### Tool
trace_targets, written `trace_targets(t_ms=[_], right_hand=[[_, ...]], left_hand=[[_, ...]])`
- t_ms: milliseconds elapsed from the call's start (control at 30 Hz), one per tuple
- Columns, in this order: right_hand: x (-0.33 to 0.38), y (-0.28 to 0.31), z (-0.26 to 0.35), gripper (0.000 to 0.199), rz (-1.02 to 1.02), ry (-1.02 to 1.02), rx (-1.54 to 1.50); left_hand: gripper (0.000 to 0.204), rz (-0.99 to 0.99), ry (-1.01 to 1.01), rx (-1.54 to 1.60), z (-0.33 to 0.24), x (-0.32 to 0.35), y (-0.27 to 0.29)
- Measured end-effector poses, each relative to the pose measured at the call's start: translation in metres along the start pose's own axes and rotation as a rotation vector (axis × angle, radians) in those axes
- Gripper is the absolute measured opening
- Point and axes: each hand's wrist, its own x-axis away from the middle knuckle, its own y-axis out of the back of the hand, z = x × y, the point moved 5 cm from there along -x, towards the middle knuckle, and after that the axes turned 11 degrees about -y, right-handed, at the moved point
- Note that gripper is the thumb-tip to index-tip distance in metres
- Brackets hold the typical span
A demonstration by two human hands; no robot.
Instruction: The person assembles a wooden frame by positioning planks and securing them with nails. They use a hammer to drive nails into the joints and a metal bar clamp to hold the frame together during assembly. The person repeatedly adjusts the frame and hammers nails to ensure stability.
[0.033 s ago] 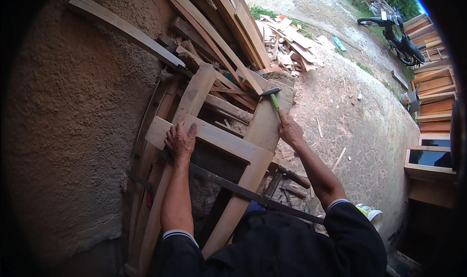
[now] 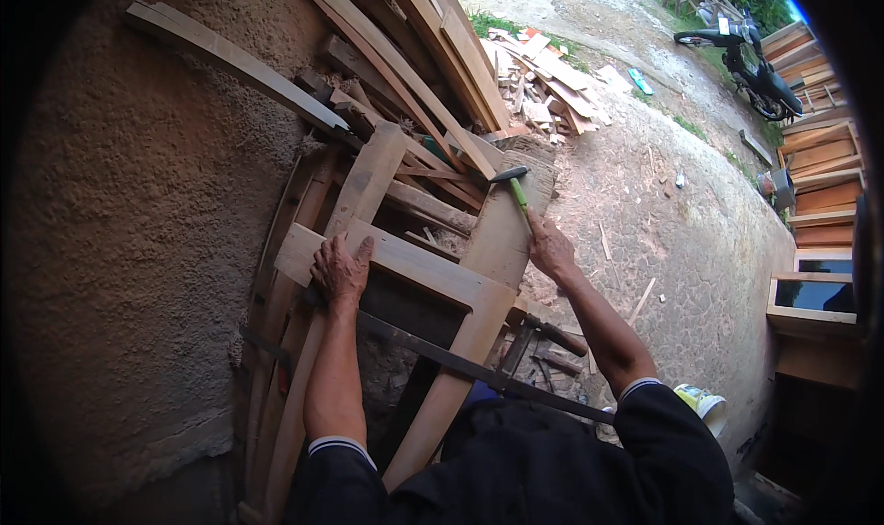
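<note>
My right hand (image 2: pixel 551 246) grips the green handle of a hammer (image 2: pixel 518 192). The hammer's dark metal head rests on or just above a thick plank (image 2: pixel 505 239); which of the two, I cannot tell. In front of me lies a pale wooden frame (image 2: pixel 419 269), its crosspiece running from a left joint to a right corner. My left hand (image 2: pixel 341 272) is closed over that crosspiece near the left joint, thumb toward the far side. Under the frame, a long dark metal bar clamp (image 2: pixel 433 348) crosses toward my lap, and its wooden handle (image 2: pixel 557 336) sticks out on the right.
Long boards (image 2: pixel 442 55) lean at the far left beside a rough wall (image 2: pixel 157 230). Beyond the plank is a heap of wood offcuts (image 2: pixel 548 78). To the right stand a white bucket (image 2: pixel 704 410), a motorcycle (image 2: pixel 750 69) and wooden panels (image 2: pixel 820 166).
</note>
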Motion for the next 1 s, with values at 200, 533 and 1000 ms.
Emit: trace_targets(t_ms=[200, 533, 1000], right_hand=[[0.021, 0.002, -0.03, 0.056, 0.056, 0.022, -0.161], [0.135, -0.015, -0.064, 0.051, 1.138, -0.023, -0.755], [0.147, -0.022, -0.045, 0.043, 1.28, -0.225, -0.582]], left_hand=[[0.052, 0.004, 0.0, -0.008, -0.001, -0.01, -0.006], [0.039, -0.018, 0.001, -0.045, 0.0, -0.009, -0.01], [0.034, -0.025, 0.0, -0.071, -0.005, -0.006, -0.004]])
